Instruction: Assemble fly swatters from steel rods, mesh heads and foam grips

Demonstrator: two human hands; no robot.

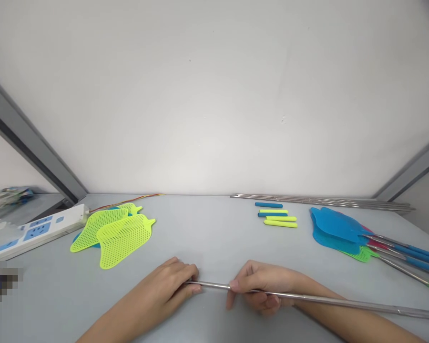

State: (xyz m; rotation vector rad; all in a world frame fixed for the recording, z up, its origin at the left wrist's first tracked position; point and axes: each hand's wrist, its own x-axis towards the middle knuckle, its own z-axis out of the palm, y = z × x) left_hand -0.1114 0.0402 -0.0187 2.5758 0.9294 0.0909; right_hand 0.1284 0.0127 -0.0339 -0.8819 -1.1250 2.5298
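Note:
A thin silver telescopic rod (329,300) runs from my left hand across the table and out at the right edge. My left hand (173,281) pinches its thin end between thumb and fingers. Farther along, my right hand (259,286) is closed around the rod, thumb and fingers on it. A short stretch of bare metal shows between the two hands. Beyond my left hand lie yellow perforated fly swatter heads (125,238), stacked with blue ones partly hidden underneath. Past my right hand, several blue and yellow handle sleeves (280,219) lie in a loose group.
Fly swatters with blue heads (338,228), plus red and green ones beneath, are piled at the right. Long metal rods (321,201) lie along the wall. A white power strip (39,231) sits at the left, near thin coloured wires (128,200). Grey frame posts stand either side.

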